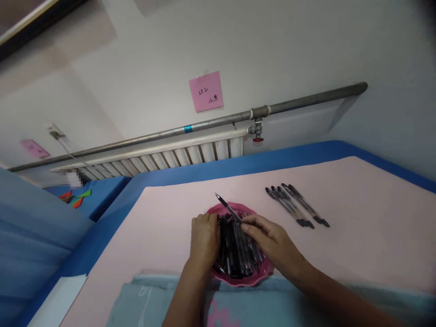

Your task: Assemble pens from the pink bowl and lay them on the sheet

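Observation:
A pink basket (248, 282) full of pen parts stands at the table's near side. Dark pieces and clear pen barrels (242, 247) lie in it. My right hand (267, 234) pinches an uncapped pen (227, 207) near its rear end, over the basket. The pen tilts with its pointed tip up and left. My left hand (206, 236) is at the basket's left side, fingers curled down among the dark pieces; what they grip is hidden. To the right, several capped pens (289, 206) lie side by side on the pink table sheet (368, 200).
A light blue cloth (153, 299) lies along the near edge. Behind the blue table border (221, 170) are a white radiator (163, 156) and a pipe with a red-handled valve (258, 141). A blue curtain (27, 236) hangs at left, near a white sheet (57, 299).

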Demonstrator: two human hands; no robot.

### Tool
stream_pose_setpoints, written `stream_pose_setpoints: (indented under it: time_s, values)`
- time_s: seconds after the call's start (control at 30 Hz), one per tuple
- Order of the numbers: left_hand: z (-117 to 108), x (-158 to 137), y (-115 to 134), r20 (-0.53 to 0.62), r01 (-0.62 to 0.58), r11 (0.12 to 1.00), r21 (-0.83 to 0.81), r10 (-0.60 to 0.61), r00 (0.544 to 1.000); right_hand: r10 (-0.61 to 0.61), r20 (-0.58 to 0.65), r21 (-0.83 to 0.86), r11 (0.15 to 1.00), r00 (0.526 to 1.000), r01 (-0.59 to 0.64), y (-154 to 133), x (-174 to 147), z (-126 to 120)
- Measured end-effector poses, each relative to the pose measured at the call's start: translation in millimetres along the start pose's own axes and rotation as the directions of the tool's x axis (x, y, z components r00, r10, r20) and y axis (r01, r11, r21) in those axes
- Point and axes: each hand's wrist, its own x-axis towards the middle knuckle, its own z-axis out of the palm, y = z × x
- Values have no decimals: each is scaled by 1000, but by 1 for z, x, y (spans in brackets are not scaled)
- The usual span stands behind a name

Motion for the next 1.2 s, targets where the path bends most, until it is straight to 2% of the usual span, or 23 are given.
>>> stream_pose_setpoints:
  time_s: [0.1,0.17,0.2,0.27,0.33,0.4,0.47,0.7,0.83,1.0,1.2]
  values:
    - [-4,0,1,-58,79,979,-186,-92,994,4,7,-17,1000,1000,-3,2,0,-1]
    - [-10,0,1,-45,182,873,-453,-226,973,-8,25,-55,998,1000,9,1,0,-1]
    - [-14,0,1,-4,235,763,-602,-297,955,-23,39,-83,996,999,26,0,-1,-1]
    - [-22,1,0,104,299,466,-832,-398,911,-63,71,-145,987,995,73,-2,-1,-1]
    - [-29,3,-2,175,292,199,-935,-458,872,-96,104,-191,975,990,114,-3,-2,0]
    - [-33,5,-3,211,265,43,-963,-491,845,-116,129,-216,966,985,142,-2,-2,1]
    - [-34,5,-3,240,261,-28,-965,-498,833,-132,146,-233,959,981,163,-1,-2,2]
    - [-35,6,-3,235,248,-44,-968,-516,824,-122,158,-269,950,980,162,3,-2,2]
    - [-35,6,-4,212,234,-20,-972,-504,837,-120,172,-282,945,978,165,3,-2,2]
    - [-29,4,2,200,278,102,-955,-470,860,-97,183,-313,938,978,151,4,-1,2]
    - [-17,-1,9,236,353,221,-909,-426,873,-145,150,-310,932,978,186,6,-6,6]
